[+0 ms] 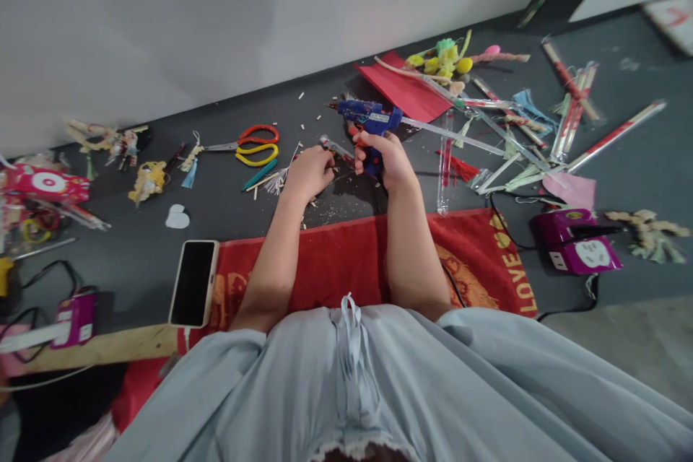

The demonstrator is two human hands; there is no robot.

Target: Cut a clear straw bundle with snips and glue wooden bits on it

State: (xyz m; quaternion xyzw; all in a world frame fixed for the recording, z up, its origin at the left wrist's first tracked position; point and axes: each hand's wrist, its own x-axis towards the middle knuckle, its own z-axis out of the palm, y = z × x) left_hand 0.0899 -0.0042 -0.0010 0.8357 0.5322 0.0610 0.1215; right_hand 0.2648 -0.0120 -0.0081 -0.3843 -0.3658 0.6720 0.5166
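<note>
My right hand (387,159) is wrapped round the handle of a blue hot glue gun (365,113). Its nozzle points left, and a long clear glue stick (452,135) runs out of its back. To the left, my left hand (310,175) is closed, fingertips together low over the table; whatever they pinch is too small or hidden to name. Beside that hand lie a bundle of white strands (276,182), a teal pen-like tool (260,175) and scissors (257,146) with one red and one yellow handle. Small pale bits are scattered around both hands.
A red towel (341,260) lies along the near table edge, with a phone (193,283) on its left. Wrapped sticks and tassels (574,115), red paper (403,86) and a purple power socket (577,242) with cords are at right. A red patterned pouch (46,182) is far left.
</note>
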